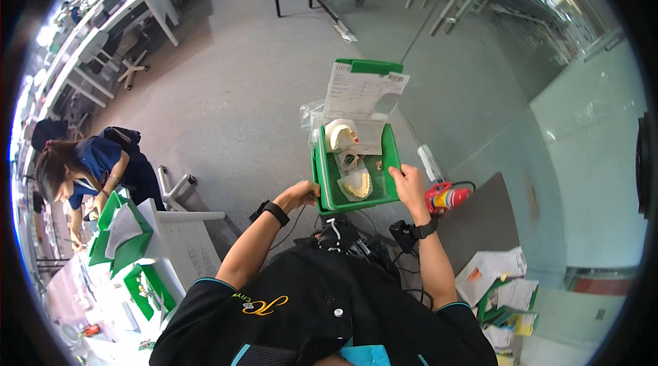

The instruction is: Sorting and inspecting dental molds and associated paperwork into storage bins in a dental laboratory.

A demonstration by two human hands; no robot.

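Observation:
A green plastic tray [331, 191] is held up in front of my body, and it looks stacked on another green tray at its left side. My left hand [300, 194] grips the near left side, its fingertips partly hidden. On the right wall, my right hand [409, 188] is closed with the thumb over the rim. Inside lie a plaster dental model [340, 136] with a red mark, a second dental model [357, 186] nearer me, and small pieces between them. A printed sheet [353, 95] stands up at the far end, beside a clear plastic bag [310, 116].
At the left a co-worker [113, 160] in dark blue leans over a white desk with green trays [123, 236]. A red fire extinguisher [447, 197] stands right of my right hand. More papers and a green tray [507, 297] are at lower right. Glass panels [480, 92] run along the right.

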